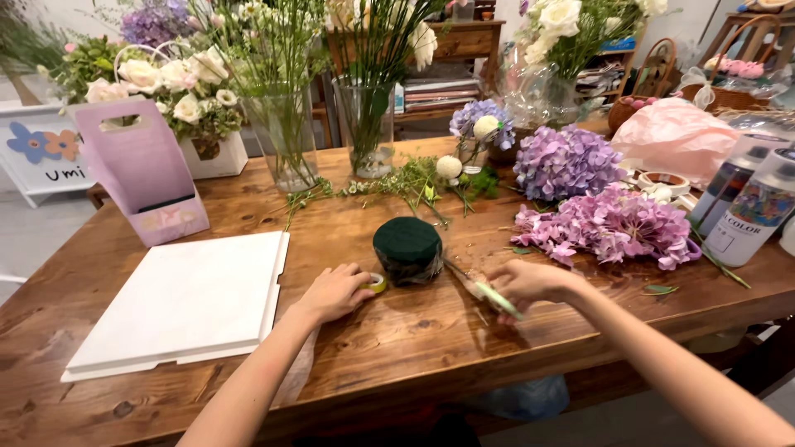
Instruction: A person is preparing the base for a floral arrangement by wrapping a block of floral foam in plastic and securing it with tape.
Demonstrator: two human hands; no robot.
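At centre frame, the left hand [335, 291] pinches a tape roll [377, 282] beside the dark foam block [407, 250] on the counter [397, 348]; the right hand [523, 284] grips scissors [484, 291]. Keep the tape taut and cut close.

Knotty varnished wood table [397, 348], matt green foam block [407, 242], clear glass vases [284, 141].

Dark green foam block [407, 248], yellow-green tape roll [377, 283], pale green scissor handles [498, 300]. Surface [397, 356] showing brown wood grain. White board [186, 302], pink bag [142, 170], purple-pink hydrangeas [609, 225].
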